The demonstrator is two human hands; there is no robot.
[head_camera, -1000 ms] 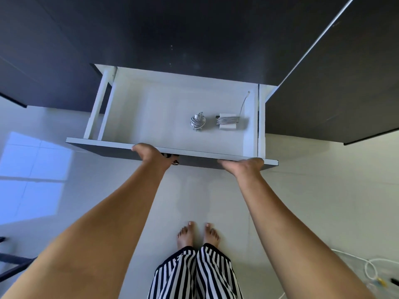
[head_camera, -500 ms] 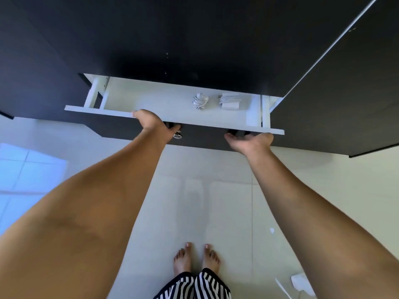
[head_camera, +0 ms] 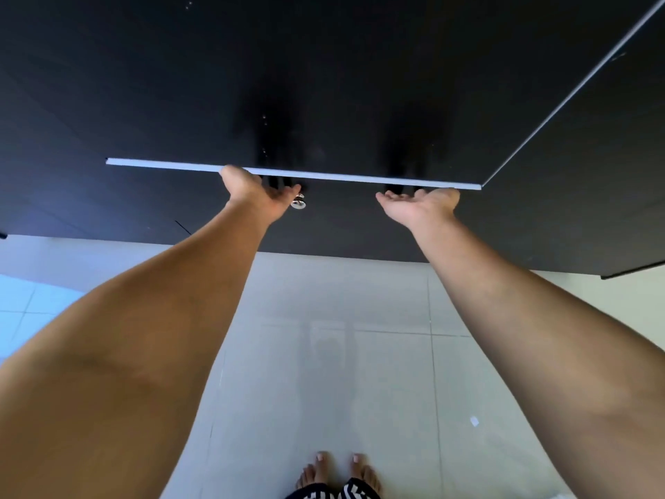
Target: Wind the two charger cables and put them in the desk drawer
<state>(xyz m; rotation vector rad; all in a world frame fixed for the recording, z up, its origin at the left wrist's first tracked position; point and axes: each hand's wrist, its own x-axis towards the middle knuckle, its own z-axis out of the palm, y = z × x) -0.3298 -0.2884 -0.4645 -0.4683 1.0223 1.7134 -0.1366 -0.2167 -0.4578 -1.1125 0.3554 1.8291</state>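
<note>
1. While the desk drawer (head_camera: 293, 173) sits almost flush under the dark surface (head_camera: 324, 77), only its thin white top edge shows; the two charger cables are out of sight.
2. Left hand (head_camera: 257, 194) presses against the black drawer front, thumb at the white edge, fingers (head_camera: 288, 192) extended forward and relaxed, clamped on nothing.
3. Right hand (head_camera: 419, 205) meets the front farther right, palm turned up, fingers (head_camera: 390, 199) straight and apart, holding nothing.
4. Round metal knob (head_camera: 298, 202) sits on the front just beside the left hand.
5. Bare feet (head_camera: 338, 473) and striped trousers (head_camera: 334, 493) stand on the pale tiled floor (head_camera: 324, 354) below.
</note>
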